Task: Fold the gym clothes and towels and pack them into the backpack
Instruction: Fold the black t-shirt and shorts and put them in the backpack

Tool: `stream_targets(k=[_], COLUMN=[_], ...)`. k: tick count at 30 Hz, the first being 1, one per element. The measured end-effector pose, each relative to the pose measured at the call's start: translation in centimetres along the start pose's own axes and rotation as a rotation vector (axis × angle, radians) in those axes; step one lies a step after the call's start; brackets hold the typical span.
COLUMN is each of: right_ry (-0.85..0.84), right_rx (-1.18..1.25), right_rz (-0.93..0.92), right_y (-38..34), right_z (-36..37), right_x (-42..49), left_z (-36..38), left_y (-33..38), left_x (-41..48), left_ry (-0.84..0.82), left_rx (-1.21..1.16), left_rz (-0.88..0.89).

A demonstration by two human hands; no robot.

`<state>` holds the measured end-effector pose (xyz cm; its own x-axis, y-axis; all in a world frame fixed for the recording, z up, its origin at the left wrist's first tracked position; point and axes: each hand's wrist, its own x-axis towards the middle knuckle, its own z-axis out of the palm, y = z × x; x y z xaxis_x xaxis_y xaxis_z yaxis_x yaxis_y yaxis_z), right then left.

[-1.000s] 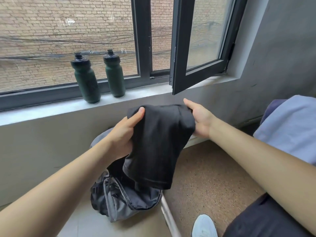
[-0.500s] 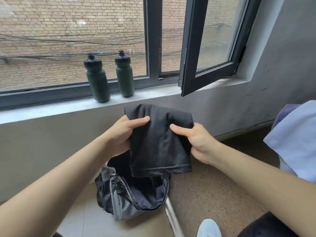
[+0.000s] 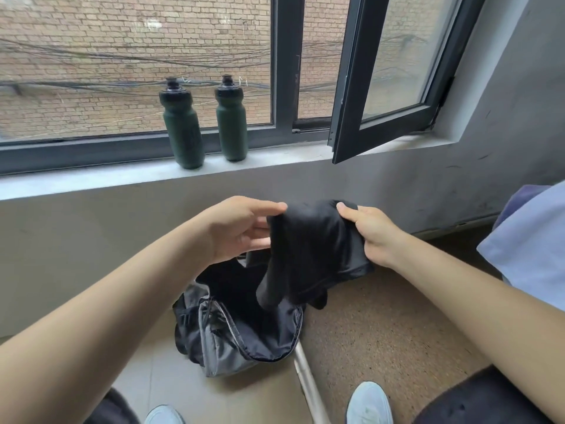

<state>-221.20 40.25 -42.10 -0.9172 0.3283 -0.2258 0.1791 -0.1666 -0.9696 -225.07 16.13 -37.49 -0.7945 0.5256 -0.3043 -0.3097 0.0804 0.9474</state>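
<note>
Above the open backpack, the black garment has gone from a flat panel half a second ago to a tighter bundle, its tail hanging at the bag mouth. Right hand fingers curl round its edge; left hand pinches the top corner. Fold looks done, drop-in is likely next.

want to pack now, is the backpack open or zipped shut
Open: the backpack gapes wide on the floor, dark lining showing, under the black garment.

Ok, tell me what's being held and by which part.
A folded black garment, over the open backpack: left hand pinches its upper left corner, right hand grips its upper right edge.
</note>
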Motion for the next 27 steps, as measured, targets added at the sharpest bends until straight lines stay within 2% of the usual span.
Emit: stream_targets(k=[3,5,11,16,18,20,23,27], right_ry=[-0.011,-0.019,-0.013,-0.008,-0.01,-0.008,0.003,-0.054], right_rx=[-0.002,0.003,0.019,-0.014,-0.029,-0.095,-0.151,0.064], right_rz=[-0.032,-0.048,-0.06,-0.099,-0.118,-0.15,-0.199,-0.093], right_y=[-0.2,-0.5,-1.2,-1.0,-0.8,-0.9,-1.1,-2.0], right_z=[0.2,0.5,0.6,0.7,0.6,0.4,0.2,0.2], right_x=[0.5,0.6,0.4,0.6,0.7,0.7,0.7,0.4], left_z=[0.2,0.0,-0.4,-0.6,-0.6,-0.7,-0.4,-1.4], left_y=[-0.6,-0.7,0.0,-0.7,-0.9,-0.9,-0.5,-0.6], left_x=[0.3,0.6,0.5,0.4,0.4,0.7,1.0,2.0], left_ry=[0.126,0.196,0.229,0.536,0.62,0.557,0.38,0.307], left_rx=[0.165,0.189,0.229,0.562,0.58,0.478,0.139,-0.179], left_rz=[0.15,0.193,0.058,0.243,0.298,0.337,0.284,0.097])
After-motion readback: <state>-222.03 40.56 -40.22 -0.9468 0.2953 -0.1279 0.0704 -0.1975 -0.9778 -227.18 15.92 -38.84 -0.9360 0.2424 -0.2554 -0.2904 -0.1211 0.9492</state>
